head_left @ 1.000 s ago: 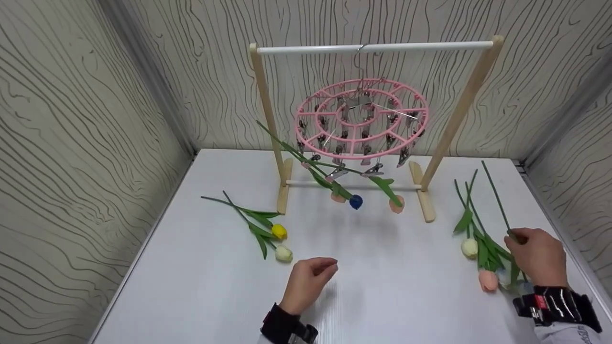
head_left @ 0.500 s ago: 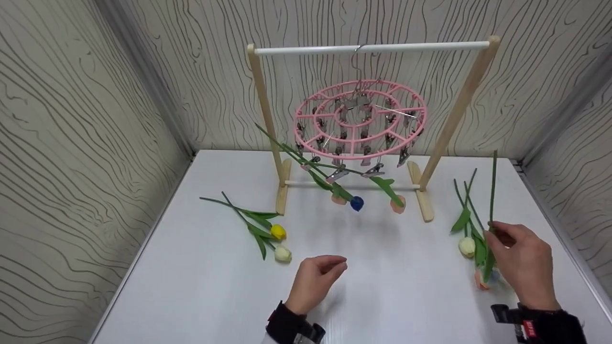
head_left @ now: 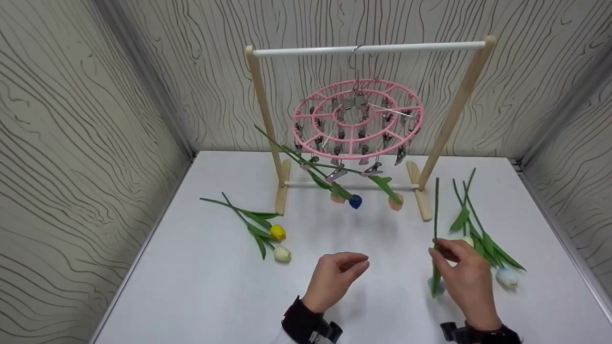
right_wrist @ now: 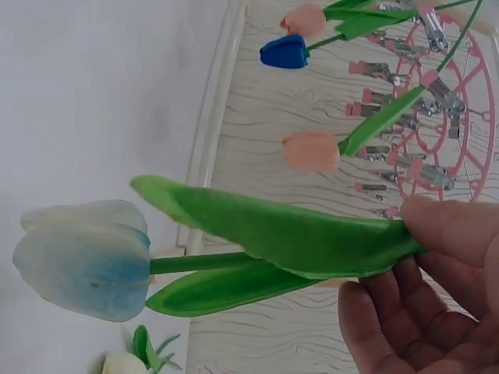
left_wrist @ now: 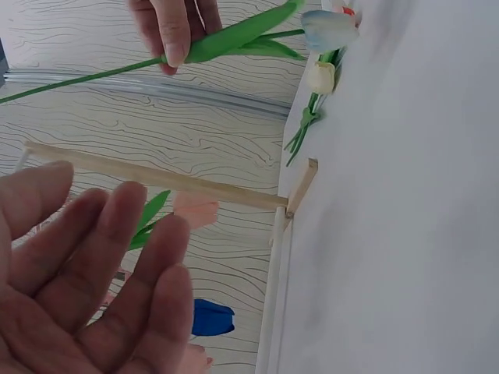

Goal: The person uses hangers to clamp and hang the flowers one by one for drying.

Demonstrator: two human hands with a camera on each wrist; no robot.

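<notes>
My right hand (head_left: 466, 282) pinches an artificial tulip (right_wrist: 86, 261) with a white and pale-blue bloom. Its thumb and fingers grip the stem where the green leaves begin; the bloom points down and the bare stem up. Empty, my left hand (head_left: 332, 282) hovers over the table's front middle, its fingers loosely bent. Beyond both hands hangs a round pink clip hanger (head_left: 351, 145) with many metal clips. Hanging from its front clips are a blue tulip (head_left: 355, 201), a peach tulip (head_left: 395, 201) and another peach tulip (head_left: 337, 197), partly hidden behind leaves.
The hanger hooks over the white bar (head_left: 306, 51) of a wooden stand (head_left: 452, 114). On the left lie a yellow tulip (head_left: 278, 232) and a cream tulip (head_left: 282, 253). Several tulips lie at the right, one with a white-blue bloom (head_left: 507, 277), partly covered by my right hand.
My right hand has lifted the white-blue tulip from the right-hand pile and carried it left, its stem now upright. My left hand has drifted a little right, still empty.
</notes>
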